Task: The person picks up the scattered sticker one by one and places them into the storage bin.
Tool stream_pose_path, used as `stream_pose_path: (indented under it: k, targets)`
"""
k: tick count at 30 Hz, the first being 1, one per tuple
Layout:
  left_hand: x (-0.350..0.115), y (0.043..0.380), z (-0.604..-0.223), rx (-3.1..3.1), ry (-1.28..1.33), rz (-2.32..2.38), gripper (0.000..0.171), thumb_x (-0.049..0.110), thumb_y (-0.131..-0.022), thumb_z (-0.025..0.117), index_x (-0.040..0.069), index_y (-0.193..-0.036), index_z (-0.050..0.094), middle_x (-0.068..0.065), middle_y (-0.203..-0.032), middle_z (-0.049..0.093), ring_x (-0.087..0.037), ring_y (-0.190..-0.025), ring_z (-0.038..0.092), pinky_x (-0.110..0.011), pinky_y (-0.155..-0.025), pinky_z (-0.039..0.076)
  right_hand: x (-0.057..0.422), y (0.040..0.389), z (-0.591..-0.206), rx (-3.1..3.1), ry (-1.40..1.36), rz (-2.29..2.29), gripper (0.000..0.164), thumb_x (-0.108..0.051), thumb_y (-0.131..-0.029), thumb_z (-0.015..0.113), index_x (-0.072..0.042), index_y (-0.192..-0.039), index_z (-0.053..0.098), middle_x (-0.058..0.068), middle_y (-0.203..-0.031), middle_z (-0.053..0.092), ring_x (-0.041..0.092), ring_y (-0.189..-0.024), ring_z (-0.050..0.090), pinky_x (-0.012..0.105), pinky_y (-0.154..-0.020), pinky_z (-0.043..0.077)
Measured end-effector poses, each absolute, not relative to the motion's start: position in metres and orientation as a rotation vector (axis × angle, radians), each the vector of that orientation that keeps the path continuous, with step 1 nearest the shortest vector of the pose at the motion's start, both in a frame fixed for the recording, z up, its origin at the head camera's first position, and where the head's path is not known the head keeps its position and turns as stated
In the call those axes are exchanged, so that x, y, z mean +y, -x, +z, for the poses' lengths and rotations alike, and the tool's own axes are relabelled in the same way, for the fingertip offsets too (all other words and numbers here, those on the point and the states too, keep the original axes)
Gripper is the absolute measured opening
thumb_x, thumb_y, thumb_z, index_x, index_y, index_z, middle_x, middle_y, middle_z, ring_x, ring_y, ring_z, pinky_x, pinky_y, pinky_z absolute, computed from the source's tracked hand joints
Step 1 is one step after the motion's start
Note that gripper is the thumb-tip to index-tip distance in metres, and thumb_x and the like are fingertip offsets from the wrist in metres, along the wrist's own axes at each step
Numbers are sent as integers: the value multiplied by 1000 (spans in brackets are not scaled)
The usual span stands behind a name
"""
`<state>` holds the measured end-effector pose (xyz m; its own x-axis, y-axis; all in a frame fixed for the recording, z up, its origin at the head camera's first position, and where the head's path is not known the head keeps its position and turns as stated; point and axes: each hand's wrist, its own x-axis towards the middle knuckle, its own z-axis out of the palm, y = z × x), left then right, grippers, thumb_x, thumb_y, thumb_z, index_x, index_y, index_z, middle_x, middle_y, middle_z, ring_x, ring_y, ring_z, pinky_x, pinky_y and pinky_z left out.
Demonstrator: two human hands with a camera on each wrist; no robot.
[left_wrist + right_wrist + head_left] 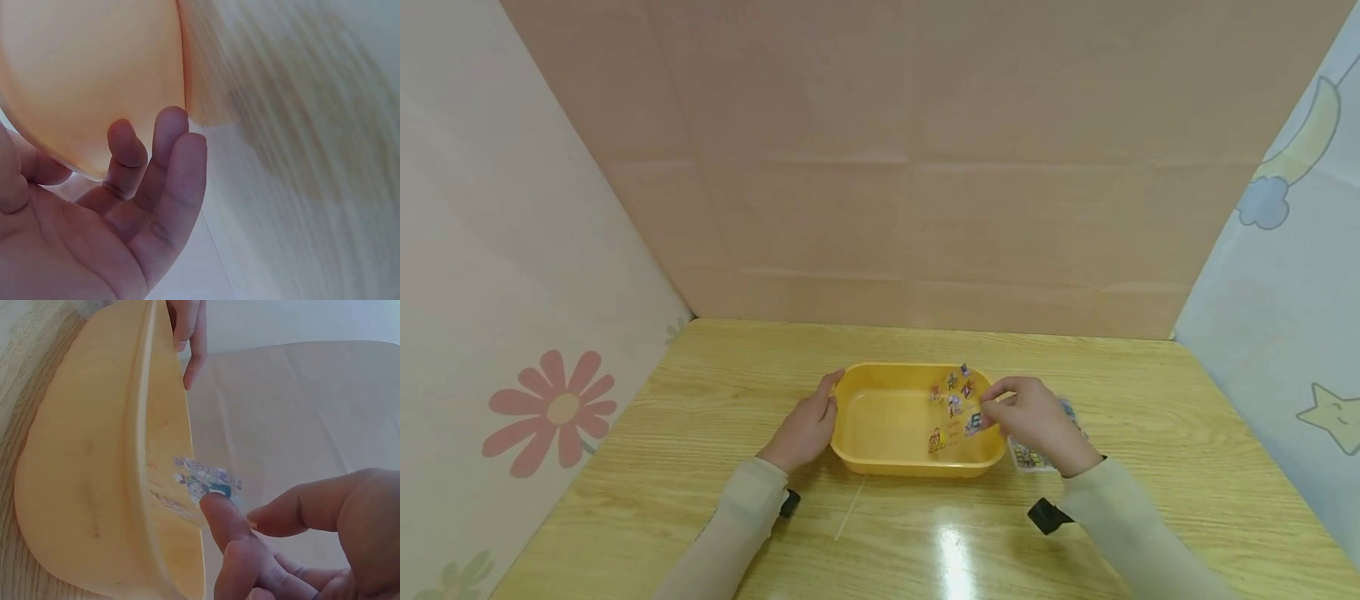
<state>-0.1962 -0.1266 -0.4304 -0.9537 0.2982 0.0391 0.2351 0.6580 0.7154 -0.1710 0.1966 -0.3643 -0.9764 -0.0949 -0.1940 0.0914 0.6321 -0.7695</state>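
Note:
A yellow plastic basin (880, 421) with rounded corners rests on the table. My left hand (805, 429) grips its left end; in the left wrist view, the fingers (181, 194) are bent against the basin's outer wall (100, 69). Over the right part of the basin, my right hand (1030, 417) pinches a clear sheet of small printed cartoon pictures (954, 406), which looks like stickers. Up close in the right wrist view, a printed picture on the clear sheet (209, 481) shows just past the thumb and index finger. Whether the sheet touches the basin, I cannot tell.
Partly under my right hand, another colourful printed sheet (1030, 458) lies on the wooden table (737, 367), right of the basin. A thin pale strip (850, 508) lies in front of the basin. A beige wall (917, 192) stands behind, with patterned walls on both sides.

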Motion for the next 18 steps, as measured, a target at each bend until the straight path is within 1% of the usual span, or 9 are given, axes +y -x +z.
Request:
stream_pose_path:
  k: [6,13,18]
  targets:
    - [-127,197,-432,2783,-445,1190,45,16,-103,29,19,-148,24,0,-55,44,-11,-45,37,-29,-50,37,187,174,-369,2652,13,-1211,25,-25,-91,58,-6,-107,62,1,-75,69,17,-70,62,34,-63,50]
    - [-127,197,-431,2779,-453,1201,45,16,-103,28,17,-148,24,0,-56,46,-10,-46,39,-28,-52,39,178,178,-378,2699,16,-1165,22,-19,-88,60,-6,-106,63,2,-72,69,20,-68,63,32,-57,48]
    - [-126,197,-431,2784,-457,1194,45,15,-103,28,17,-148,24,0,-56,46,-10,-46,38,-28,-51,38,173,177,-380,2754,47,-1079,28,-17,-86,61,-3,-110,63,1,-74,68,19,-69,63,31,-55,45]
